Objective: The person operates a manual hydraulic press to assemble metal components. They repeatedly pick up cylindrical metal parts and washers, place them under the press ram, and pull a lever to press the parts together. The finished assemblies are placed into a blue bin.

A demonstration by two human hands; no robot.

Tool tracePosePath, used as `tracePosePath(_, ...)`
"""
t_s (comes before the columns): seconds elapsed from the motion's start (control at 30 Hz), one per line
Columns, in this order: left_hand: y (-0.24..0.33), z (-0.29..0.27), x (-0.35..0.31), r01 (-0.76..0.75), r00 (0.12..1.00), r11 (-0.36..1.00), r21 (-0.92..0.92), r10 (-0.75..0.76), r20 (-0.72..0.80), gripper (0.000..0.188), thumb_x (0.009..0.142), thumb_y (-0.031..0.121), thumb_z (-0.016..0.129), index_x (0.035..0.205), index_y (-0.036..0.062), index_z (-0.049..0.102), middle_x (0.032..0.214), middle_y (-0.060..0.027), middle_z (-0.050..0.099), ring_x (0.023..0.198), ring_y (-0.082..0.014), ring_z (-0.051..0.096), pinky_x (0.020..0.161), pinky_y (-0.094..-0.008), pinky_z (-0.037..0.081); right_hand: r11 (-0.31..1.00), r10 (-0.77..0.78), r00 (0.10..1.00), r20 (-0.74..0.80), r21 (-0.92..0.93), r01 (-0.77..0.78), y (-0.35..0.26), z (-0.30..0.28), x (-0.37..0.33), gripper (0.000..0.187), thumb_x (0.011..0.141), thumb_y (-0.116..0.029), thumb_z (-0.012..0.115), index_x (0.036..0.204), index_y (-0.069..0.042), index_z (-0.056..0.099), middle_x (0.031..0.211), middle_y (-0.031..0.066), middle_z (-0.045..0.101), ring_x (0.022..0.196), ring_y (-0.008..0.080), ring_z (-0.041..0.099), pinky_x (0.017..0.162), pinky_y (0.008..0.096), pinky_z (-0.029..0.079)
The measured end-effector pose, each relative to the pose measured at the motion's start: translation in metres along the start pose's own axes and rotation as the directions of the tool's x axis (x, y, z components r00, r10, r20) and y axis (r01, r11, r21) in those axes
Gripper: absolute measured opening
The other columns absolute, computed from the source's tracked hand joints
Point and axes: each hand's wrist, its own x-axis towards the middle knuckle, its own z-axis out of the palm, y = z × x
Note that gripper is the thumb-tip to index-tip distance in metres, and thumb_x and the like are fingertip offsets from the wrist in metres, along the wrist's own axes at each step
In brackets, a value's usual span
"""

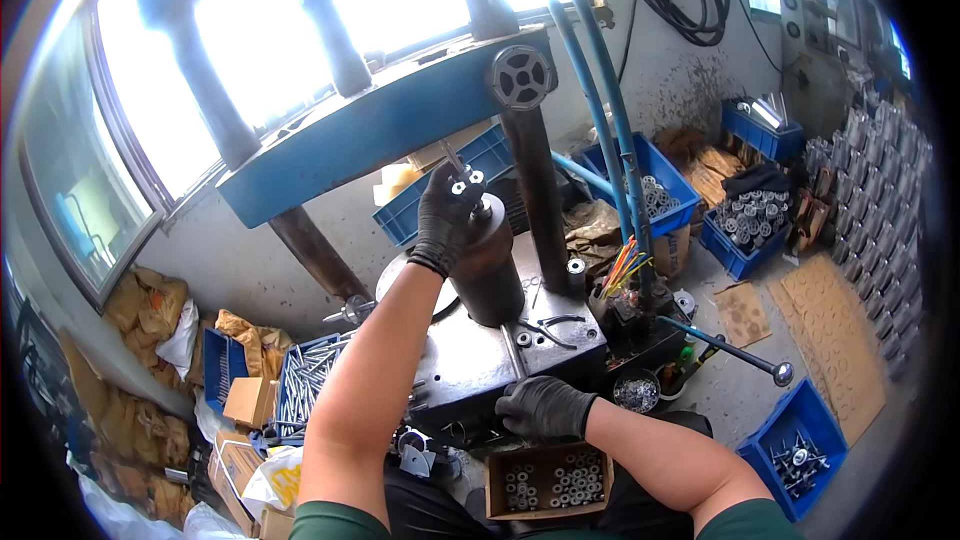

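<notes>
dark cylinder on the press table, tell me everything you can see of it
The dark cylinder looks like worn metal, brownish towards its round top, with a narrower, shinier piece at the centre. It stands upright on the metal table. The left hand overlaps its upper left side in view; whether they touch is unclear. A thin rod runs from near its foot towards the right hand.
</notes>
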Motion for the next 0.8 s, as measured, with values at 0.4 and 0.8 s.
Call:
tracePosePath(0.4, 0.008, 0.0, -0.006, 0.079, 0.996, 0.99, 0.113, -0.076, -0.037, 0.045, 0.097, 0.003, 0.08, 0.138, 0.0088, 0.061, 0.107, -0.0028, 0.068, 0.09, -0.0125, 0.067, 0.078, -0.0282, 0.058, 0.998, -0.058, 0.998, -0.003, -0.01, 0.058, -0.008, 0.001, -0.006, 0.023, 0.093, -0.026, 0.068, 0.103, -0.005, 0.073, 0.093, 0.0204, 0.073, 0.09, 0.0403, 0.074, 0.082, 0.0518, 0.058)
tracePosePath(0.8, 0.005, 0.005, -0.004, -0.034, 0.999, 0.899, 0.437, 0.038, 0.0, 0.051, 0.1, 0.017, 0.076, 0.146, 0.0114, 0.055, 0.113, -0.0045, 0.071, 0.102, -0.0132, 0.07, 0.095, -0.0278, 0.056, 0.994, -0.065, 0.997, -0.035, -0.089, 0.062, -0.014, -0.02, -0.029, 0.026, 0.09, -0.027, 0.071, 0.106, -0.007, 0.073, 0.095, 0.0179, 0.073, 0.087, 0.0393, 0.074, 0.079, 0.0514, 0.059)
